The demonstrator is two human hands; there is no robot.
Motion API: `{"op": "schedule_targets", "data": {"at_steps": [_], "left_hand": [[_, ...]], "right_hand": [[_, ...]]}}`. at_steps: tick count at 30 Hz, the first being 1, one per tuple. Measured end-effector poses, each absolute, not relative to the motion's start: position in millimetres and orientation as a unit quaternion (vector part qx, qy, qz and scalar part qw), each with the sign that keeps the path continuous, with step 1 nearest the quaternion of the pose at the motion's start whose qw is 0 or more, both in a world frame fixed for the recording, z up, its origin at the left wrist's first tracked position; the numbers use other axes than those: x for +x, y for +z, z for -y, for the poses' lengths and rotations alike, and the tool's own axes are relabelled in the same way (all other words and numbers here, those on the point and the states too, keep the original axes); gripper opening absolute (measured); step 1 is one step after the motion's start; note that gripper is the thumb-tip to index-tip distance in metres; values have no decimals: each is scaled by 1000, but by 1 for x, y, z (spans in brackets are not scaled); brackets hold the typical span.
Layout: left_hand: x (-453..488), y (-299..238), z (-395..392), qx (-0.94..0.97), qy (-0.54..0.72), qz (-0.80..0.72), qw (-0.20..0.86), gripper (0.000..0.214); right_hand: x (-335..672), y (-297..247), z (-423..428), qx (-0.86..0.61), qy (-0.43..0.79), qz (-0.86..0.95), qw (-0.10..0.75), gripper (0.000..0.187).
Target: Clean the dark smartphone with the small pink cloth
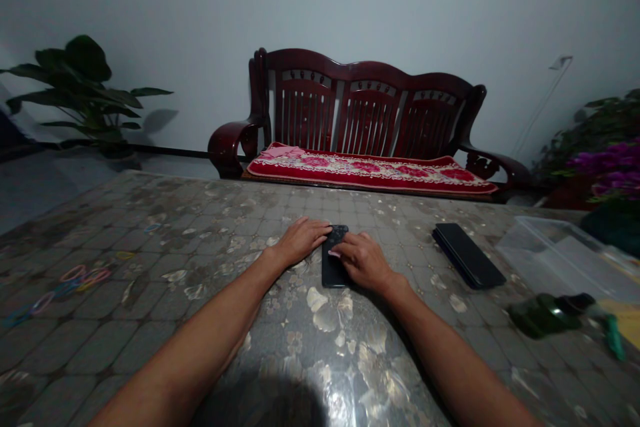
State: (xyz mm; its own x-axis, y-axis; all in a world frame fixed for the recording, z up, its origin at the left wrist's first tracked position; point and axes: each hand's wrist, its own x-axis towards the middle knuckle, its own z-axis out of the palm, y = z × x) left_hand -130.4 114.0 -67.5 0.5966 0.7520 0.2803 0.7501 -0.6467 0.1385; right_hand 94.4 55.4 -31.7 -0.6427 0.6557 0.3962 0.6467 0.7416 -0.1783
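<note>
A dark smartphone lies flat on the patterned tablecloth, its upper part looking speckled or smudged. My left hand rests at its upper left, fingers stretched out and their tips touching the phone's edge. Over the phone's right side is my right hand, its fingers bent and pressed together against the surface. A small pale spot shows at those fingertips; whether it is a nail or a thin thing held there I cannot tell.
Right of my hands lie a dark flat case, a clear plastic box and a green bottle on its side. Several coloured rubber bands are on the left. Behind the table stands a wooden bench.
</note>
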Motion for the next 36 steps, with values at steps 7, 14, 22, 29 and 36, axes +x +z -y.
{"op": "schedule_targets", "data": {"at_steps": [7, 14, 22, 29, 36], "left_hand": [[-131, -67, -115, 899, 139, -415, 9, 36], [-133, -73, -118, 898, 161, -410, 12, 35], [-132, -72, -116, 896, 158, -415, 15, 34], [-133, -72, -116, 895, 154, -418, 17, 34], [-133, -72, -116, 895, 168, -413, 18, 34]], "right_hand": [[88, -29, -56, -404, -4, 890, 211, 16], [84, -27, -47, -306, 19, 938, 164, 16], [87, -29, -50, -374, -2, 900, 223, 24], [85, -28, -49, -351, -2, 919, 182, 21], [88, -13, -42, -272, 72, 952, 122, 21]]}}
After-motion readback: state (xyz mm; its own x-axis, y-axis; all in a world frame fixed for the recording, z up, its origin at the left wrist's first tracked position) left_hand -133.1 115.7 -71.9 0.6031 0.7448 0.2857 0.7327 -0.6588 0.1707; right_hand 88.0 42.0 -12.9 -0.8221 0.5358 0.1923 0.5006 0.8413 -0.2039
